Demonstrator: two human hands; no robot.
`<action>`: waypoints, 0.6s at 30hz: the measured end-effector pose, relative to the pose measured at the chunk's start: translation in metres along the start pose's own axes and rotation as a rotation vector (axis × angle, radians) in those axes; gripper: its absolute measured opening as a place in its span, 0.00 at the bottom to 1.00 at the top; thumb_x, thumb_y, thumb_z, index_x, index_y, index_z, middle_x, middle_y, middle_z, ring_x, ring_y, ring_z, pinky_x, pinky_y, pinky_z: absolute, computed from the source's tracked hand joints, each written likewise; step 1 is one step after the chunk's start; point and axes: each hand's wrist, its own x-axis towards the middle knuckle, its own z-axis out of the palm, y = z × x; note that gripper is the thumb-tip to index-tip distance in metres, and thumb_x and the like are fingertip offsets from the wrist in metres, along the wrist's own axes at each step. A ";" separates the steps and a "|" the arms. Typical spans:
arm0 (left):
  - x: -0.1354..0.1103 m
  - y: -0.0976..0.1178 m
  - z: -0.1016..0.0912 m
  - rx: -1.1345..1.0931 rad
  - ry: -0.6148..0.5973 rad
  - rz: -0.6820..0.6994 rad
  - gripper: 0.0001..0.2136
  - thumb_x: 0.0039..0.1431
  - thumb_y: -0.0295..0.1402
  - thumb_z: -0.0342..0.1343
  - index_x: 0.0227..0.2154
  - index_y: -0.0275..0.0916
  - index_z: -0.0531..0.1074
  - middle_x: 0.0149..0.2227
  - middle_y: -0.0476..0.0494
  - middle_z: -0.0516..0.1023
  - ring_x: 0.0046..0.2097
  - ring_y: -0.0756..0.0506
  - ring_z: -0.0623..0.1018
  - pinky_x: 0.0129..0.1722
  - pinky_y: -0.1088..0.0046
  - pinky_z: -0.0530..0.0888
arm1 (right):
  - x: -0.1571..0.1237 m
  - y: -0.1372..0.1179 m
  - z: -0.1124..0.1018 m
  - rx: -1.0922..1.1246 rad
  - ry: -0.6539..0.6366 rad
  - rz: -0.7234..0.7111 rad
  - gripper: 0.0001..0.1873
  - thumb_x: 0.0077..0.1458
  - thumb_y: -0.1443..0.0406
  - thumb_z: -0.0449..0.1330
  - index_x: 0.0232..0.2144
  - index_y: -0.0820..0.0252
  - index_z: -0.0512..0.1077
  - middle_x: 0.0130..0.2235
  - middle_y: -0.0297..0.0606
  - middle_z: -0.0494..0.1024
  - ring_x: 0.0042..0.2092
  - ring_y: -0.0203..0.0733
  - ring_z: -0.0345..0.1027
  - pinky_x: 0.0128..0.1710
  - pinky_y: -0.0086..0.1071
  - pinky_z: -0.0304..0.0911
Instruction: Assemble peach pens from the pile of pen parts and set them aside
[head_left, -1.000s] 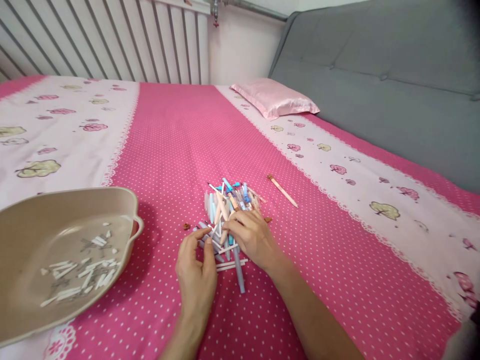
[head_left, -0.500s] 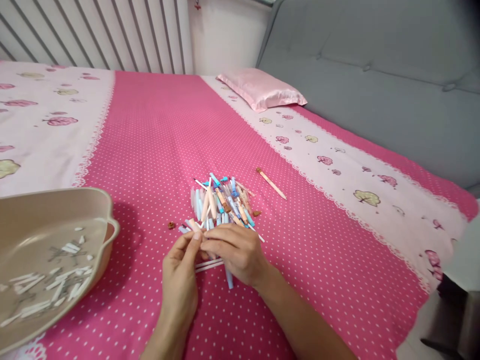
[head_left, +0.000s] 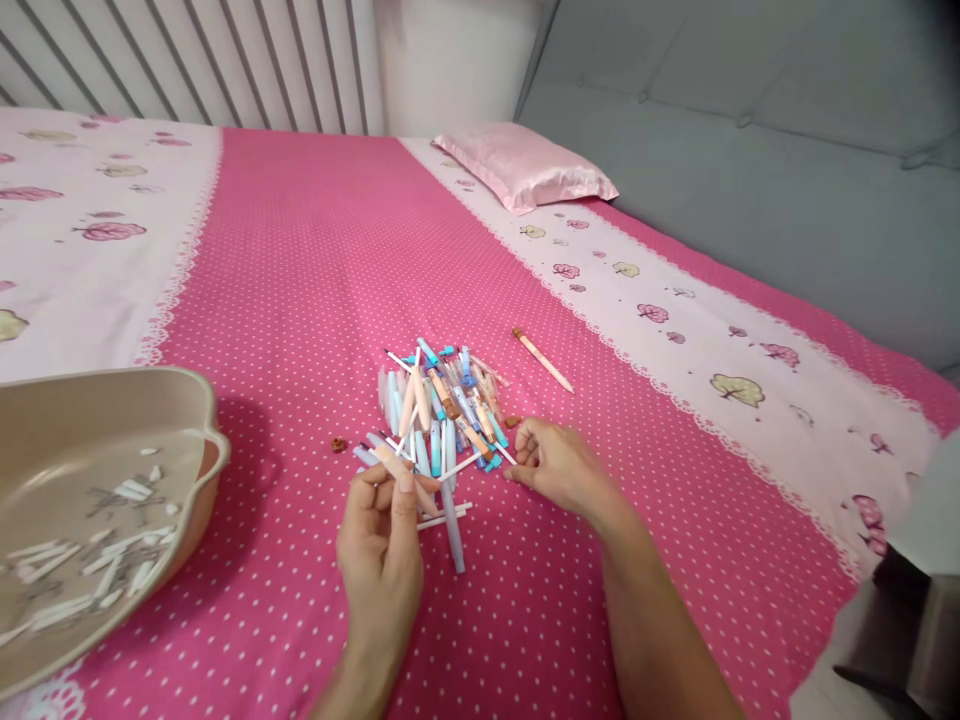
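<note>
Now the fingers (head_left: 405, 505) of your left hand (head_left: 382, 565) alone pinch the peach pen barrel (head_left: 390, 462) at the near edge of the pen pile (head_left: 442, 405) on the bed (head_left: 300, 260). Your right hand (head_left: 559, 465) has let go and drawn off beside the pile, fingers curled; I cannot tell whether they grip anything.

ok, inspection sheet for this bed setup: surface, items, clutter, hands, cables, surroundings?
surface: pink dotted bedsheet, flat, pale printed bands either side.
job's things: pile of pen parts mid-bed; peach barrel pinched in left hand.
clutter: lone peach pen right of pile; small brown cap left of it; beige basin holding white bits.
hands: left hand shut on the barrel; right hand curled at pile's right edge, grip unclear.
cables: nothing seen.
surroundings: pink pillow, grey padded headboard, slatted wall.
</note>
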 end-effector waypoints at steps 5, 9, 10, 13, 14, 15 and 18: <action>-0.003 -0.002 0.001 0.032 -0.021 0.014 0.11 0.58 0.41 0.52 0.34 0.38 0.66 0.28 0.48 0.74 0.29 0.50 0.74 0.30 0.75 0.71 | -0.009 -0.010 -0.013 0.086 -0.050 -0.021 0.07 0.44 0.71 0.57 0.30 0.59 0.68 0.27 0.33 0.73 0.27 0.34 0.66 0.26 0.26 0.59; -0.003 -0.002 0.000 0.047 -0.030 0.015 0.11 0.59 0.41 0.51 0.35 0.38 0.66 0.27 0.48 0.73 0.28 0.50 0.73 0.29 0.76 0.70 | -0.021 -0.020 -0.042 0.131 0.037 -0.038 0.06 0.49 0.65 0.57 0.30 0.61 0.72 0.29 0.36 0.75 0.29 0.36 0.68 0.29 0.29 0.62; -0.003 -0.003 0.000 0.050 -0.031 0.014 0.11 0.58 0.41 0.51 0.36 0.38 0.66 0.27 0.48 0.73 0.28 0.50 0.73 0.28 0.76 0.70 | -0.023 -0.023 -0.048 0.128 0.095 -0.040 0.07 0.50 0.63 0.58 0.30 0.61 0.73 0.28 0.36 0.76 0.29 0.36 0.68 0.29 0.29 0.61; -0.004 -0.004 0.001 0.067 -0.034 0.009 0.13 0.58 0.40 0.52 0.41 0.38 0.65 0.27 0.48 0.74 0.28 0.50 0.73 0.28 0.75 0.70 | -0.026 -0.033 -0.060 0.180 0.257 -0.097 0.10 0.49 0.60 0.61 0.32 0.62 0.75 0.26 0.35 0.75 0.27 0.35 0.66 0.27 0.28 0.61; -0.005 -0.004 0.001 0.084 -0.037 0.014 0.13 0.58 0.40 0.52 0.42 0.39 0.65 0.27 0.48 0.74 0.28 0.50 0.73 0.28 0.75 0.71 | -0.025 -0.039 -0.063 0.217 0.292 -0.137 0.11 0.48 0.60 0.62 0.32 0.62 0.75 0.26 0.35 0.74 0.27 0.34 0.65 0.26 0.28 0.61; -0.005 -0.004 0.001 0.110 -0.044 0.027 0.13 0.58 0.39 0.53 0.43 0.39 0.65 0.28 0.48 0.75 0.28 0.50 0.73 0.28 0.75 0.71 | -0.024 -0.045 -0.065 0.254 0.323 -0.186 0.11 0.48 0.60 0.62 0.32 0.62 0.75 0.26 0.34 0.74 0.26 0.34 0.65 0.26 0.27 0.61; -0.005 -0.003 -0.001 0.223 -0.068 0.113 0.11 0.58 0.37 0.53 0.41 0.39 0.68 0.30 0.46 0.76 0.29 0.49 0.74 0.27 0.76 0.70 | -0.024 -0.073 -0.069 0.336 0.435 -0.354 0.08 0.49 0.60 0.63 0.29 0.59 0.76 0.25 0.33 0.75 0.26 0.32 0.65 0.25 0.26 0.62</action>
